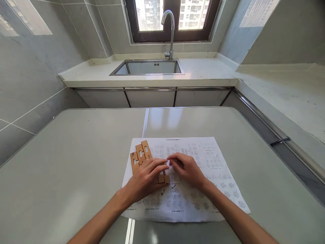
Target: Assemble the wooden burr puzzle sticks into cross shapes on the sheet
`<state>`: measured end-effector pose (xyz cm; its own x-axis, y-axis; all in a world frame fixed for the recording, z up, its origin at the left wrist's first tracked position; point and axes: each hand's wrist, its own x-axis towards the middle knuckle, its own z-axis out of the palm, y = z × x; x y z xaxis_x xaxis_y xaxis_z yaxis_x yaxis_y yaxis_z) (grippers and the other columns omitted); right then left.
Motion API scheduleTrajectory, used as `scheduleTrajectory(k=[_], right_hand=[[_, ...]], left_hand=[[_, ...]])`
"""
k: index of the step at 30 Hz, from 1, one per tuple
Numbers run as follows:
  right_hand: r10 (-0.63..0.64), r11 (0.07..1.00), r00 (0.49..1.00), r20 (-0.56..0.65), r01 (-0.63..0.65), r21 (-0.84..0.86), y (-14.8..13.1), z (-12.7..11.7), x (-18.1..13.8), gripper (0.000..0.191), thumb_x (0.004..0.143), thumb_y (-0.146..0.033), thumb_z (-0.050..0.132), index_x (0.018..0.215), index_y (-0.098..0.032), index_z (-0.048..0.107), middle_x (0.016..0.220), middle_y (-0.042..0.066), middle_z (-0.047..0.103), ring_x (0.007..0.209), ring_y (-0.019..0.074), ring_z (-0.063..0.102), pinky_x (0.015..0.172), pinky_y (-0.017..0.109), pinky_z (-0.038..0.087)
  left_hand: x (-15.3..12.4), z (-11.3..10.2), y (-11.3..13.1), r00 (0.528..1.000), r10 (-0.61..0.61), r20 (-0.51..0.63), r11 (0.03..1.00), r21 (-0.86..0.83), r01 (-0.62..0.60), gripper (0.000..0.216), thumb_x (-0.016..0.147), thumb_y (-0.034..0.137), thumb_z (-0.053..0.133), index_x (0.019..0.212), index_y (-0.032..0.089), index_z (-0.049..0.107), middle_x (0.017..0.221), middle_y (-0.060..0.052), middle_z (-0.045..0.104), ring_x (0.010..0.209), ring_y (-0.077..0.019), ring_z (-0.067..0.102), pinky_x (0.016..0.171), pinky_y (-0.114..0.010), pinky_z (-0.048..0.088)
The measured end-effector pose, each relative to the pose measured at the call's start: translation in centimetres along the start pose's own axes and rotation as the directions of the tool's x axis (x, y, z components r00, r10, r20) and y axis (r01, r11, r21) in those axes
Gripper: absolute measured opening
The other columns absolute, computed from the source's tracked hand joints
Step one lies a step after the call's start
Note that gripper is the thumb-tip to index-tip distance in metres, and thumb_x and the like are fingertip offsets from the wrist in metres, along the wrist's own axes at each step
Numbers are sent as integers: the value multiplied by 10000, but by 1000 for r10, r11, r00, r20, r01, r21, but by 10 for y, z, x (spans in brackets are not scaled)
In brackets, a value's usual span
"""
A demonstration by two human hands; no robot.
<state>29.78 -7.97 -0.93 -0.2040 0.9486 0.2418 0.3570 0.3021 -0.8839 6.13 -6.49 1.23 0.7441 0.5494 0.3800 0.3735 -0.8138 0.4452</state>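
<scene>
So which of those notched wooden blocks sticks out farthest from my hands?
The rightmost wooden block of the three fanned out beyond the left hand; its end reaches farthest up the printed sheet.

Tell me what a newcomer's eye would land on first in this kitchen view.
First, the two hands meeting at the table's middle: the left hand lies over a row of notched wooden blocks, and the right hand touches fingertips with it. Both rest on a printed sheet of small diagrams spread on the grey table. Beyond, a steel sink with a curved tap sits under the window.
</scene>
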Motion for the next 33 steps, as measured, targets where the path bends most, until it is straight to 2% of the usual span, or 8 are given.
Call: scheduleTrajectory(k=[10, 14, 18, 20, 22, 28, 31, 33], right_hand=[[-50, 996, 998, 36, 52, -67, 1, 1, -2, 176, 1064, -217, 536, 1095, -246, 707, 945, 49, 745, 768, 195, 663, 711, 339, 539], [-108, 990, 992, 71, 114, -88, 1, -1, -4, 180, 1027, -216, 596, 1187, -254, 668, 1112, 84, 701, 900, 219, 690, 813, 376, 589], [-165, 971, 968, 188, 193, -143, -2, -6, -8, 574, 902, -300, 797, 1421, -269, 555, 1367, 148, 599, 1251, 327, 618, 1050, 509, 561], [-181, 958, 956, 231, 225, -176, -1, -7, -10, 778, 834, -375, 881, 1501, -268, 495, 1426, 170, 555, 1320, 364, 568, 1099, 557, 530], [-191, 948, 950, 248, 244, -205, 0, -6, -12, 857, 803, -415, 914, 1526, -275, 477, 1439, 179, 544, 1325, 381, 555, 1102, 584, 519], [-173, 963, 960, 219, 211, -166, 3, -6, -11, 664, 825, -371, 893, 1403, -283, 578, 1359, 150, 589, 1254, 353, 590, 1058, 545, 536], [-104, 994, 982, 158, 105, 4, 2, -11, -10, 543, 861, -451, 851, 1322, -276, 623, 1295, 130, 609, 1168, 315, 623, 1000, 475, 554], [-13, 982, 995, 102, -7, 190, 3, -14, -9, 494, 898, -522, 794, 1297, -276, 638, 1186, 104, 643, 1039, 282, 653, 920, 439, 564]], left_hand=[[-2, 6, -2, 996, -47, 69, 999, -8, 48, 566, 947, 334, 805, 1438, 265, 532, 1416, -115, 661, 1276, -302, 656, 1083, -516, 591], [-1, -1, -4, 995, -30, 97, 999, 29, 27, 644, 935, 351, 812, 1480, 258, 481, 1416, -125, 663, 1312, -322, 634, 1106, -530, 560], [1, -20, -10, 993, -55, 104, 995, 87, 46, 787, 838, 525, 874, 1469, 243, 496, 1387, -139, 667, 1324, -361, 606, 1129, -557, 521], [1, -29, -13, 992, -92, 88, 990, 119, 81, 847, 775, 613, 892, 1431, 219, 529, 1381, -157, 658, 1319, -380, 592, 1126, -573, 512], [1, -35, -16, 990, -108, 94, 986, 141, 94, 816, 738, 631, 908, 1364, 217, 589, 1375, -159, 653, 1323, -393, 578, 1120, -585, 508], [-1, -37, -19, 986, -120, 118, 983, 152, 101, 676, 732, 589, 931, 1254, 243, 675, 1320, -136, 657, 1290, -380, 572, 1086, -554, 517], [-2, -38, -18, 985, -145, 92, 983, 125, 132, 706, 746, 590, 922, 1301, 245, 655, 1233, -127, 666, 1158, -342, 621, 1004, -505, 546], [-3, -39, -16, 984, -163, 67, 984, 76, 158, 714, 766, 594, 909, 1327, 246, 638, 1140, -104, 678, 1050, -306, 644, 940, -462, 555]])
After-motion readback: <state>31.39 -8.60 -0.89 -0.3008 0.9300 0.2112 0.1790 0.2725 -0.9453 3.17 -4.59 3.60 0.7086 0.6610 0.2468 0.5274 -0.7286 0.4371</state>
